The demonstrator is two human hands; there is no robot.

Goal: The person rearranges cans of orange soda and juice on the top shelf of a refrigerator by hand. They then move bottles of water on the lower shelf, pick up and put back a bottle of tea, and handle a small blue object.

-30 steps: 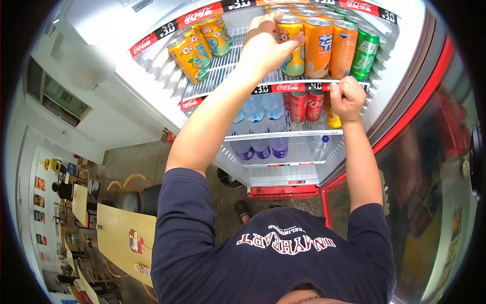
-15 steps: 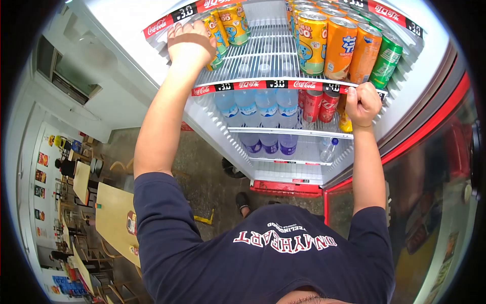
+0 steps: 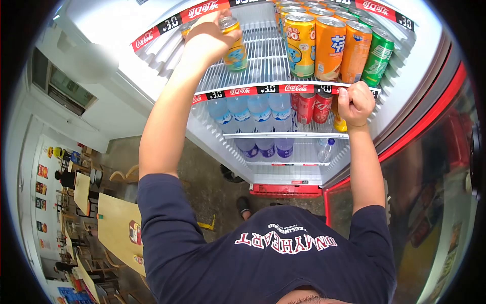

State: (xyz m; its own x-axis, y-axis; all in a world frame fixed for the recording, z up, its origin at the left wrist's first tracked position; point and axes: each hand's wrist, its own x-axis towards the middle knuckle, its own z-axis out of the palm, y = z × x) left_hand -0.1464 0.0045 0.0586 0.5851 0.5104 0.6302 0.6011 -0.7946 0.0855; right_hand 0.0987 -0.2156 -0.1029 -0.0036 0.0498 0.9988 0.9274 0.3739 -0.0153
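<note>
My left hand [image 3: 211,36] is inside the fridge at the upper left, its fingers and thumb closed around the upper part of a yellow drink can [image 3: 236,54]. This can stands on the wire shelf [image 3: 263,55], and part of its side is hidden by the hand. Another yellow can [image 3: 185,30] shows only partly behind my wrist. My right hand [image 3: 358,104] is closed on the shelf's front price strip [image 3: 298,88], near its right end. Left of that hand, rows of yellow cans [image 3: 299,48], orange cans [image 3: 330,50] and green cans [image 3: 378,60] fill the shelf's right side.
Below the wire shelf stand clear water bottles [image 3: 260,109] and red cans [image 3: 322,107]. A single bottle [image 3: 327,150] is on the lower right. The fridge's glass door [image 3: 405,202] is swung out at right. Tables [image 3: 114,223] and chairs are at left.
My left hand has shifted right and closed on a yellow can. Fewer yellow cans show on the left side now. My right hand stays on the shelf edge, and the view has shifted slightly.
</note>
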